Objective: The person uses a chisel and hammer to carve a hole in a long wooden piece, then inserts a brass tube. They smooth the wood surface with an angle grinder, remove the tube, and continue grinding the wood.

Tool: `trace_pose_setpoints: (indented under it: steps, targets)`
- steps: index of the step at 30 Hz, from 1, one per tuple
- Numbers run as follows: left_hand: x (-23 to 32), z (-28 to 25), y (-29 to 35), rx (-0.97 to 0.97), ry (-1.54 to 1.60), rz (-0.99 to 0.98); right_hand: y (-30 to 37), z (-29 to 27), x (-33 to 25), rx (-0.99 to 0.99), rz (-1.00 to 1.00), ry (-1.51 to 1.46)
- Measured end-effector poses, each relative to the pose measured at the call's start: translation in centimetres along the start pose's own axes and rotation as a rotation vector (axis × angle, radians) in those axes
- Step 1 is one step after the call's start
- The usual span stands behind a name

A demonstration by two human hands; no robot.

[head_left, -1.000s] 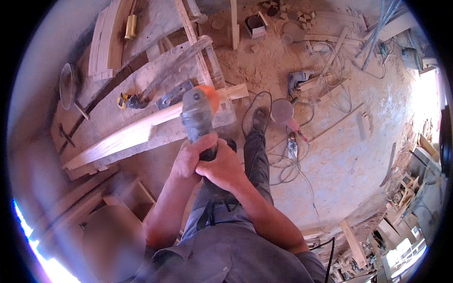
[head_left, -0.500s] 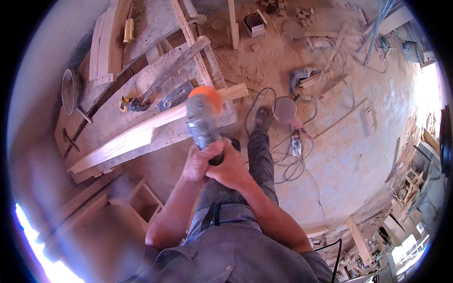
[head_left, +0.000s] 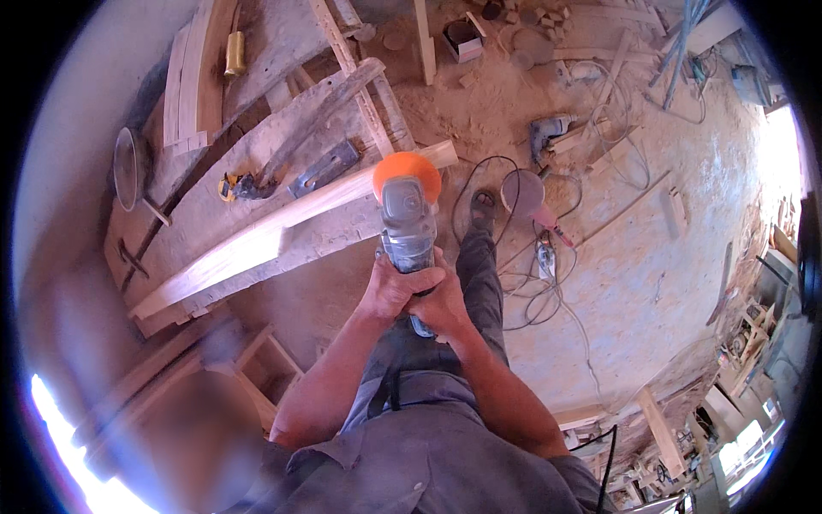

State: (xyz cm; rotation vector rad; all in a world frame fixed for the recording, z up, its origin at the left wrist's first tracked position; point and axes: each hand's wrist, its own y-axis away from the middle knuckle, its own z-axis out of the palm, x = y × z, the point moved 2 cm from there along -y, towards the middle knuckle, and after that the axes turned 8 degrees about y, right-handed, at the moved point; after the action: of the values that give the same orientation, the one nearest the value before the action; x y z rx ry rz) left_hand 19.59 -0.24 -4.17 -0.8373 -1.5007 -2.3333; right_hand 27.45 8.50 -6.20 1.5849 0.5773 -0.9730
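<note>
Both of my hands are wrapped round a grey angle grinder (head_left: 406,224) with an orange disc (head_left: 417,171) at its far end. My left hand (head_left: 396,284) grips the body's left side, thumb across the top. My right hand (head_left: 443,300) closes round the rear part from the right. The disc overlaps a long pale wooden beam (head_left: 317,210) on the workbench (head_left: 257,287); whether it touches the wood I cannot tell. Beyond the beam lie a hand plane (head_left: 324,168) and a yellow-and-black tool (head_left: 243,186).
Cables (head_left: 548,300) loop over the floor right of my leg, near a pink-handled tool with a round disc (head_left: 523,193). A grey-blue power drill (head_left: 545,137) lies farther off. A blurred person's head (head_left: 201,437) is at lower left. Wood scraps (head_left: 659,433) crowd the lower right.
My hands and the angle grinder have moved right along the beam. The orange disc now shows more fully, and the grinder's rear end has come into sight below my hands.
</note>
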Motion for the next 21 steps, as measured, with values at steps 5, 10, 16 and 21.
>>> trace_pose_setpoints:
  steps: [5,10,16,21]
  targets:
    - [-0.1,-2.5,0.9,0.068,0.142,0.038,-0.7,1.7,-0.4,-0.084,-0.039,0.094]
    - [0.0,-1.4,0.2,0.058,-0.047,0.002,-0.4,1.0,0.5,0.047,-0.047,0.038]
    - [0.7,-3.9,3.2,0.216,-0.057,0.064,0.7,-1.1,-1.5,-0.059,0.169,0.095]
    - [8.1,-18.1,2.2,0.515,-1.449,0.709,1.8,-1.7,-2.8,-0.074,0.170,0.055]
